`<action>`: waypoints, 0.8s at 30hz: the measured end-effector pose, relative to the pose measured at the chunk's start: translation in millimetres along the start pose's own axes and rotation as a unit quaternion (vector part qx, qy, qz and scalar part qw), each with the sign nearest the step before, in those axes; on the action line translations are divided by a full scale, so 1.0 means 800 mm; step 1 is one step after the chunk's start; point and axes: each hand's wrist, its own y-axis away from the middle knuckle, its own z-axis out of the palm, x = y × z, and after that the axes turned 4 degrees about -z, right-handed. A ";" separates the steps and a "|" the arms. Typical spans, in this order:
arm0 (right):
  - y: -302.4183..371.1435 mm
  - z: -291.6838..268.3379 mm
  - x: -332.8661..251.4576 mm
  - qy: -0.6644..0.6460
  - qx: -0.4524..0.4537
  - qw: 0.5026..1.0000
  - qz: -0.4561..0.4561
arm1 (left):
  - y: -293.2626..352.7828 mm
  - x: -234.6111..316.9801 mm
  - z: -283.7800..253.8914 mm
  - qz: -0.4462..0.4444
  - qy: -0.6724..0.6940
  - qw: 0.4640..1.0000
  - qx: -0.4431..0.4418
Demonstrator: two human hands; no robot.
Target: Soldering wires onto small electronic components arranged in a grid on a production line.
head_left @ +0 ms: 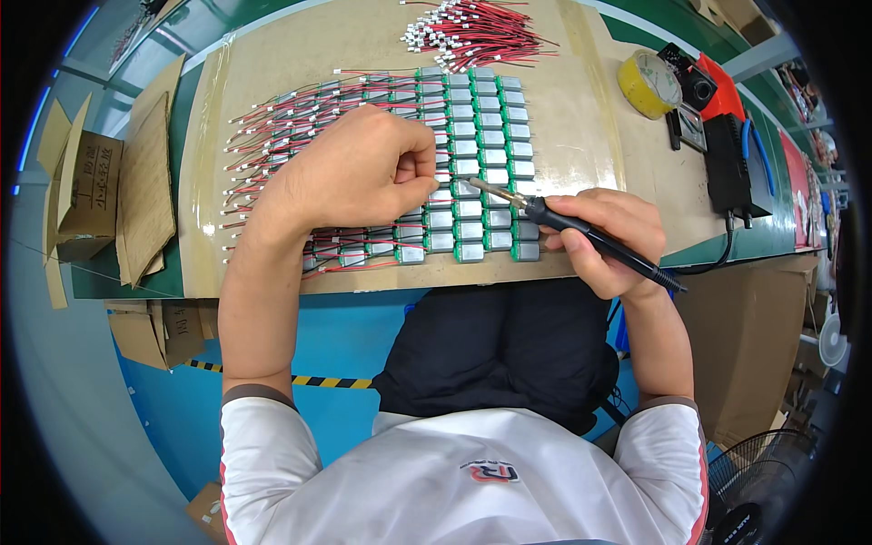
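A soldering iron (pixel 550 218) with a black handle slants over the right part of a grid of small silver blocks (pixel 467 210) edged in green, its metal tip pointing far and left. The tip is at the third column from the right, about midway between the near and far ends; I cannot tell whether it touches a block. The right grip (pixel 613 238) is wrapped around the iron's handle, just right of the grid. The left grip (pixel 400 168) lies over the middle of the grid, fingers curled in and the thumb side turned toward the iron's tip, just beside it; I cannot tell whether it is closed on a wire.

Red and black wires (pixel 291 118) with white connectors run out to the left from the left columns. A brown cardboard sheet (pixel 581 109) beneath the blocks also carries, at the far side, a loose heap of similar wires (pixel 472 34).

To the right of the grid are a yellow tape roll (pixel 649 84), an orange-red object (pixel 724 89) farther right, and, nearer, a black box-shaped unit (pixel 729 163) with a black cord (pixel 727 243). All this rests on a green bench (pixel 100 283). At its left stand a flat cardboard piece (pixel 145 182) and an open carton (pixel 95 182). A black fan (pixel 758 477) stands at the near right.
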 end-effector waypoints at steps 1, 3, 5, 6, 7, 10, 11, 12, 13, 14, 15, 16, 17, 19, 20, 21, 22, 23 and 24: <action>0.000 0.001 0.000 -0.003 0.005 1.000 0.005 | 0.001 0.000 -0.001 0.001 -0.002 1.000 -0.001; 0.001 0.000 -0.001 -0.002 0.004 1.000 0.009 | 0.000 0.000 -0.001 0.002 -0.002 1.000 -0.001; 0.002 0.000 -0.001 0.000 0.004 1.000 0.013 | -0.001 -0.001 0.000 0.003 -0.001 1.000 -0.001; 0.002 0.000 -0.001 -0.002 0.006 1.000 0.015 | -0.001 -0.001 0.000 0.000 0.001 1.000 -0.001; 0.002 0.001 -0.001 -0.005 0.007 1.000 0.017 | 0.000 -0.001 0.000 -0.003 0.004 1.000 -0.001; 0.001 0.000 -0.002 -0.005 0.004 1.000 0.017 | 0.000 0.000 0.000 -0.004 0.001 1.000 -0.004; 0.001 0.000 -0.002 -0.005 0.004 1.000 0.017 | 0.000 0.000 0.000 -0.004 0.001 1.000 -0.004; 0.001 0.001 -0.002 -0.006 0.007 1.000 0.017 | 0.000 -0.001 0.000 -0.003 0.002 1.000 -0.003; 0.001 0.001 -0.002 -0.006 0.010 1.000 0.017 | 0.000 -0.001 0.000 -0.003 0.004 1.000 -0.002; 0.001 0.001 -0.002 -0.006 0.010 1.000 0.017 | 0.000 -0.001 0.000 -0.002 0.003 1.000 -0.002; 0.002 0.001 -0.002 -0.011 0.014 1.000 0.020 | 0.000 -0.001 0.000 -0.002 0.003 1.000 -0.003; 0.003 0.000 -0.002 -0.016 0.017 0.999 0.022 | 0.000 -0.001 0.000 -0.002 0.002 1.000 -0.004; 0.003 0.000 -0.002 -0.015 0.017 1.000 0.022 | -0.001 -0.001 0.000 -0.002 0.002 1.000 -0.003; 0.003 -0.001 -0.002 -0.018 0.019 0.999 0.021 | -0.001 -0.001 -0.001 -0.004 -0.003 1.000 -0.008; 0.003 -0.001 -0.002 -0.017 0.018 0.999 0.021 | -0.001 -0.001 -0.001 -0.004 -0.003 1.000 -0.007; 0.004 -0.002 -0.002 -0.019 0.018 0.999 0.019 | -0.001 -0.001 -0.001 -0.005 -0.004 1.000 -0.009; 0.004 -0.002 -0.002 -0.021 0.018 0.999 0.017 | -0.001 -0.001 0.000 -0.006 -0.004 1.000 -0.010; 0.004 -0.002 -0.003 -0.020 0.018 1.000 0.016 | -0.002 -0.002 0.000 -0.006 -0.004 1.000 -0.009; 0.003 -0.002 -0.005 -0.025 0.017 0.999 0.020 | -0.002 -0.001 0.000 -0.006 -0.007 1.000 -0.008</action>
